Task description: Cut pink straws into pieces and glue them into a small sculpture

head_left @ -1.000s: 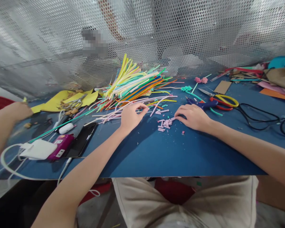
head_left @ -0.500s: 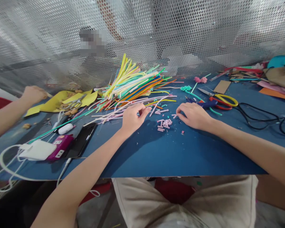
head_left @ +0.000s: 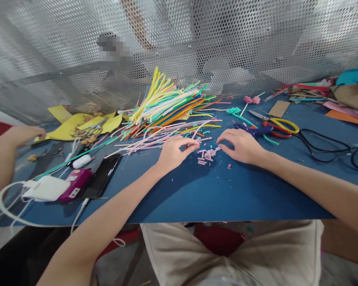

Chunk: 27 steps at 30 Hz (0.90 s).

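Observation:
My left hand point(head_left: 174, 153) is closed in a pinch just left of a small heap of short pink pipe cleaner pieces point(head_left: 207, 155). Whatever its fingertips hold is too small to make out. On the right of the heap, my right hand point(head_left: 241, 145) has thumb and forefinger closed on a short pink pipe cleaner piece point(head_left: 217, 149). Longer pink pipe cleaners point(head_left: 149, 139) lie behind my left hand. Further back rises a big bundle of pipe cleaners point(head_left: 170, 105) in many colours.
Scissors point(head_left: 283, 124) and a blue glue gun point(head_left: 261, 130) with a black cord lie to the right. On the left are a phone point(head_left: 104, 176), a purple power block point(head_left: 76, 184) and yellow sheets point(head_left: 68, 126). Another person's hand point(head_left: 26, 135) reaches in there. Perforated metal point(head_left: 226, 39) stands behind.
My left hand has moved right and slightly down towards the pink pieces. My right hand has shifted slightly left. The other person's hand has come lower, and a yellow sheet has changed position.

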{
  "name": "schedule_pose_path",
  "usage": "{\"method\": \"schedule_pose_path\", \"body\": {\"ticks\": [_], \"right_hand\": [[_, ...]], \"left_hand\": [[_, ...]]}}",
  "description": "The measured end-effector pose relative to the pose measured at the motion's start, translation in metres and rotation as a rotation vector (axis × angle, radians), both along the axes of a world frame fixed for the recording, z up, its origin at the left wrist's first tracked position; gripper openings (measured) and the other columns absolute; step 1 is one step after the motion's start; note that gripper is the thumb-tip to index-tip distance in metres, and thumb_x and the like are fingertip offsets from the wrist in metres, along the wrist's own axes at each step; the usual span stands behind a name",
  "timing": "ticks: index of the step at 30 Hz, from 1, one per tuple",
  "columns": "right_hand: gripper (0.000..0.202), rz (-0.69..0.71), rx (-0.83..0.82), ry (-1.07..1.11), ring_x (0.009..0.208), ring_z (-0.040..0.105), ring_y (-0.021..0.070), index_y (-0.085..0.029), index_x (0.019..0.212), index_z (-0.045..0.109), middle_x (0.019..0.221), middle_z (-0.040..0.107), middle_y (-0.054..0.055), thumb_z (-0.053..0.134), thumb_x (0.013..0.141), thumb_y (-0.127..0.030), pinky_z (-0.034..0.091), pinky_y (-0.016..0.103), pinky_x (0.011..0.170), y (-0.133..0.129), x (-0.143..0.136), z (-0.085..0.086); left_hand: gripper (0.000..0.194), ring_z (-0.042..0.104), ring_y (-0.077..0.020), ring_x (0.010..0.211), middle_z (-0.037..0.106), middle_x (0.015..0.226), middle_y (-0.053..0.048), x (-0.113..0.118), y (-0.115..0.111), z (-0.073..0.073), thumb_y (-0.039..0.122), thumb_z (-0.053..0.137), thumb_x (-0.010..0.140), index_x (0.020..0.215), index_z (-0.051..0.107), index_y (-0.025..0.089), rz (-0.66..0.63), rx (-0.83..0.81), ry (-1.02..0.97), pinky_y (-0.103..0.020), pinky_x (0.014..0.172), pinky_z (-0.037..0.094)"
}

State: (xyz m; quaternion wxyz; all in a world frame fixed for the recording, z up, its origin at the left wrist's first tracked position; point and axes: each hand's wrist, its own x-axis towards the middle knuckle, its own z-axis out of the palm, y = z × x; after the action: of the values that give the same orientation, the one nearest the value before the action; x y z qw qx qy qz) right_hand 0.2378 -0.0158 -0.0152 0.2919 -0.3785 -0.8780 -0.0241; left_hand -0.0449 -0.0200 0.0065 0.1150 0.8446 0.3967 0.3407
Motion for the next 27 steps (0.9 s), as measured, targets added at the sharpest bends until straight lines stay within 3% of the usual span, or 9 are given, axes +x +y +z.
{"method": "schedule_pose_path", "body": {"ticks": [4, 7, 12, 20, 27], "right_hand": [[0.013, 0.076, 0.095, 0.169, 0.093, 0.069, 0.0204, -0.022, 0.1, 0.068, 0.101, 0.076, 0.005, 0.057, 0.097, -0.027, 0.048, 0.036, 0.083, -0.016, -0.007, 0.012], [0.012, 0.152, 0.094, 0.192, 0.095, 0.07, 0.0209, -0.023, 0.101, 0.07, 0.101, 0.077, 0.006, 0.061, 0.097, -0.03, 0.05, 0.036, 0.083, -0.029, -0.013, 0.02], [0.014, 0.264, 0.051, 0.198, 0.096, 0.07, 0.0208, -0.023, 0.106, 0.07, 0.101, 0.076, 0.007, 0.063, 0.097, -0.031, 0.053, 0.036, 0.085, -0.036, -0.017, 0.022], [0.01, 0.254, 0.09, 0.199, 0.09, 0.069, 0.02, -0.024, 0.097, 0.071, 0.098, 0.075, 0.005, 0.061, 0.097, -0.028, 0.053, 0.036, 0.081, -0.031, -0.013, 0.018], [0.01, 0.192, 0.063, 0.161, 0.085, 0.065, 0.0195, -0.021, 0.095, 0.063, 0.094, 0.072, 0.006, 0.054, 0.098, -0.021, 0.05, 0.035, 0.077, -0.03, -0.012, 0.018]], "left_hand": [[0.031, 0.074, -0.0204, 0.092, 0.079, 0.105, -0.008, 0.014, -0.022, 0.009, 0.043, 0.058, 0.099, 0.107, 0.078, 0.021, -0.126, -0.294, -0.158, -0.031, 0.074, 0.057], [0.031, 0.073, -0.0183, 0.084, 0.079, 0.104, -0.006, 0.022, -0.035, 0.011, 0.043, 0.059, 0.098, 0.114, 0.078, 0.022, -0.164, -0.367, -0.158, -0.028, 0.066, 0.054], [0.029, 0.062, -0.0117, 0.063, 0.08, 0.099, -0.002, 0.025, -0.04, 0.006, 0.041, 0.063, 0.096, 0.114, 0.078, 0.023, -0.161, -0.388, -0.167, -0.024, 0.054, 0.045], [0.032, 0.071, -0.0175, 0.085, 0.077, 0.111, -0.009, 0.025, -0.038, 0.005, 0.043, 0.059, 0.098, 0.114, 0.077, 0.022, -0.253, -0.329, -0.156, -0.027, 0.068, 0.055], [0.029, 0.069, -0.0138, 0.08, 0.077, 0.107, -0.007, 0.025, -0.036, 0.004, 0.034, 0.057, 0.1, 0.123, 0.073, 0.024, -0.295, -0.265, -0.122, -0.025, 0.069, 0.054]]}}
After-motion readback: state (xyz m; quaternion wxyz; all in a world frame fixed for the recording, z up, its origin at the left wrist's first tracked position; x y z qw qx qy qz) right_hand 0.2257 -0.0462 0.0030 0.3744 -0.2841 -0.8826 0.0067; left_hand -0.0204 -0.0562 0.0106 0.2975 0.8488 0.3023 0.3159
